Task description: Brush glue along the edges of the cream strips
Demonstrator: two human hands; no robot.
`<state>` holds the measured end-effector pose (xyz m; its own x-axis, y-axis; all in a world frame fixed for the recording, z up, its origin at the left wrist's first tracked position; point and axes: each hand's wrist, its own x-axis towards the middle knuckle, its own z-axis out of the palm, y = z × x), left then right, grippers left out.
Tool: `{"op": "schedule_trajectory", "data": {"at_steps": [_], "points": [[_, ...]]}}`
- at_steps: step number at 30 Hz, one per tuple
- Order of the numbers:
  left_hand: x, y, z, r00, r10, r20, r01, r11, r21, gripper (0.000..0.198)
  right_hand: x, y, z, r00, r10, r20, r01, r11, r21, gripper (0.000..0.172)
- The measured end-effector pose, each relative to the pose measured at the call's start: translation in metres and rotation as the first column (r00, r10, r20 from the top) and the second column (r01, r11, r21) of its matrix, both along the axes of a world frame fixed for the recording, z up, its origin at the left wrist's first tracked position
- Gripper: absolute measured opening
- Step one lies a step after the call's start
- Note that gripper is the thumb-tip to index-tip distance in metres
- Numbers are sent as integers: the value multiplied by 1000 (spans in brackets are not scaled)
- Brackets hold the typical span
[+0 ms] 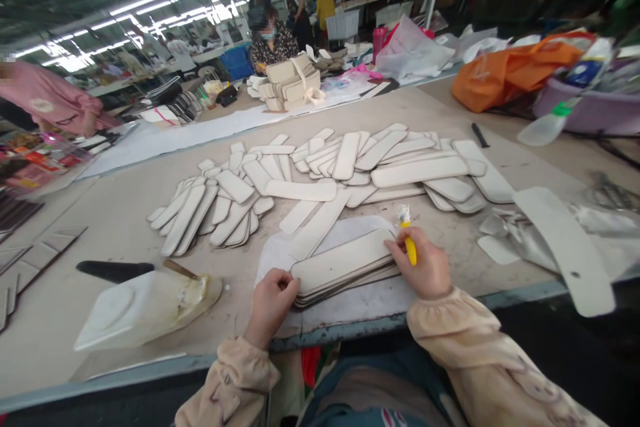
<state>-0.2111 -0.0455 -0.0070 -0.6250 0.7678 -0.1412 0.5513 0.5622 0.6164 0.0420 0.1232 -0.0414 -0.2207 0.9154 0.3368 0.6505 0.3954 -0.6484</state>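
A stack of long beige rounded strips (345, 263) lies on a white sheet (360, 300) at the near table edge. My left hand (270, 303) is curled shut against the stack's left end. My right hand (425, 270) grips a yellow-handled brush (409, 240) with white bristles up, while its fingers rest on the stack's right end. Many more beige strips (340, 173) are spread in overlapping rows across the middle of the table.
A white glue tray (130, 310) with a wooden stick sits at the near left, beside a black strip (115, 270). A large white curved piece (570, 250) lies right. Tied bundles (293, 83), an orange bag (505, 73) and a seated person (273, 40) are farther back.
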Motion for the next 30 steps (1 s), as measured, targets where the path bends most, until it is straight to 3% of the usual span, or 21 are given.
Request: {"op": "schedule_trajectory", "data": {"at_steps": [16,22,30], "points": [[-1,-2,-7,987,54,149,-51,998,-25,18,-2,5,-15,998,-60,34,58,996,64,33],[-3,-9,-22,946,81,312,-142,974,177,37,-1,5,-18,997,-62,48,61,998,26,33],[-3,-13,-29,935,37,354,-129,962,240,38,-2,4,-15,998,-57,6,57,996,-71,34]]}}
